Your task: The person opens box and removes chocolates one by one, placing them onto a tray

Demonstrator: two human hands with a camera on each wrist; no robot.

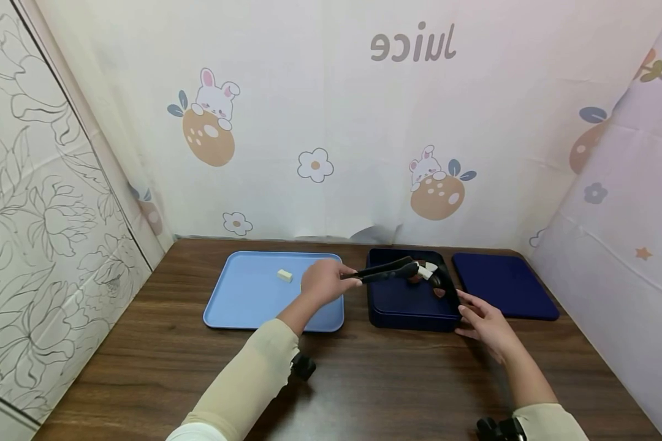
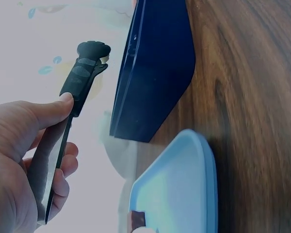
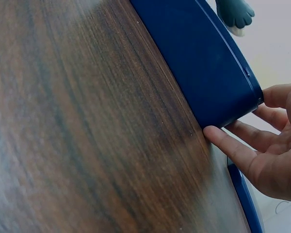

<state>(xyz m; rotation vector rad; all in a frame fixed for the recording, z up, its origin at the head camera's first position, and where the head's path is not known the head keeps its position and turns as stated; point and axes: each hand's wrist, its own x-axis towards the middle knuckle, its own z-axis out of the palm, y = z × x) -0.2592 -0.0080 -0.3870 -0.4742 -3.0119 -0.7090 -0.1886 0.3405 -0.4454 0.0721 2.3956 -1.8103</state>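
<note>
Black paw-tipped tongs point(image 1: 401, 271), clamped in left hand point(image 1: 323, 282), risked dropping white block point(image 1: 425, 273) if slackened; right hand point(image 1: 486, 323), spread, touched navy box point(image 1: 410, 321).

Bunny-print backdrop point(image 1: 336, 116) behind brown wooden table point(image 1: 386, 373)

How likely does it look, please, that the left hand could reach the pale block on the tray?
Probably yes: the pale block lies uncovered near the left hand, though its tongs point away, over the box.

Mirrored "Juice" point(image 1: 413, 44) on the backdrop point(image 1: 331, 92)
</note>
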